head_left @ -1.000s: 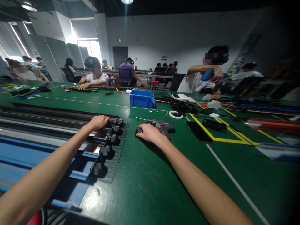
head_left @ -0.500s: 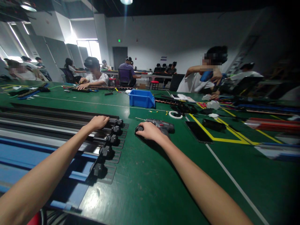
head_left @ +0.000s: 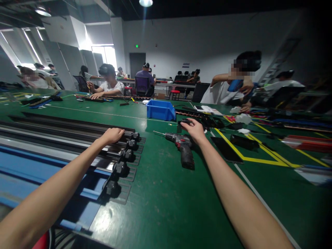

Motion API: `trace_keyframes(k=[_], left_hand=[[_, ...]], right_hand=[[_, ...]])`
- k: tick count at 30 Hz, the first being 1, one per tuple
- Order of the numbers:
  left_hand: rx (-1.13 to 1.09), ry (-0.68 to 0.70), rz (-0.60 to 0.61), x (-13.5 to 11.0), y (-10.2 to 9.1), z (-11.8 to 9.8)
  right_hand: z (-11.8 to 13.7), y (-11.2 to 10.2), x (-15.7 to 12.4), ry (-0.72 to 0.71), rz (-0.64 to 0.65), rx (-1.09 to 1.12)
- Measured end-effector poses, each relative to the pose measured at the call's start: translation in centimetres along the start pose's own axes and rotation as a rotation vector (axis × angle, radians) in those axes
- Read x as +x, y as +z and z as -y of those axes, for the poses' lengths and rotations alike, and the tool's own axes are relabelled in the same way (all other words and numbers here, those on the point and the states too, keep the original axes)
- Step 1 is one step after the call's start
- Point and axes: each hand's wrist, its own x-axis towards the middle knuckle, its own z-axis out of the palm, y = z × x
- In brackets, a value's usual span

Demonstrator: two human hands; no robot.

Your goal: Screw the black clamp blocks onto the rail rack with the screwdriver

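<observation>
My left hand (head_left: pixel 113 135) lies curled over the end of a long black rail (head_left: pixel 64 128), one of several rails lying side by side at the left of the green table (head_left: pixel 166 204). Black knobbed end pieces (head_left: pixel 121 167) sit in a row just right of that hand. My right hand (head_left: pixel 195 130) reaches past the cordless drill (head_left: pixel 182 146), which lies on its side with nothing holding it. The fingertips of that hand close on a small black part (head_left: pixel 181 123) behind the drill; I cannot make out what it is.
A blue bin (head_left: pixel 160 109) stands behind the drill. A black phone (head_left: pixel 227 149) lies to the right inside yellow tape lines (head_left: pixel 255 159). Other people sit at work along the far side, one of them with a blue tool (head_left: pixel 234 85) raised.
My right hand has let go of the drill and moved forward and right to the black part. The drill now lies turned with its handle toward me. My left hand has stayed on the rail.
</observation>
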Motion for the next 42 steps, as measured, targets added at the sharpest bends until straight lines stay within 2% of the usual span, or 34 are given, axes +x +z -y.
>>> trace_keyframes(k=[5,12,17,21,25,31,42], left_hand=[[-0.001,-0.020,-0.007,0.3,0.4,0.3],[0.016,-0.004,-0.022,0.6,0.8,0.6],[0.008,-0.007,-0.020,0.4,0.6,0.5],[0.006,-0.005,-0.012,0.3,0.4,0.3],[0.007,0.002,-0.008,0.2,0.2,0.2],[0.004,-0.008,0.007,0.0,0.0,0.0],[0.014,0.002,-0.003,0.3,0.4,0.3]], right_hand=[[-3.7,-1.0,1.8,0.084,-0.064,0.155],[-5.2,-1.2,2.9,0.065,-0.006,-0.023],[-4.3,-1.4,2.2,0.070,0.061,-0.238],[-3.2,-2.1,1.8,-0.019,0.150,-0.409],[-3.2,-3.3,2.1,-0.064,0.212,-0.536],[-3.3,-4.7,2.2,-0.056,0.277,-0.594],[-2.9,-4.6,1.7,-0.065,0.279,-0.531]])
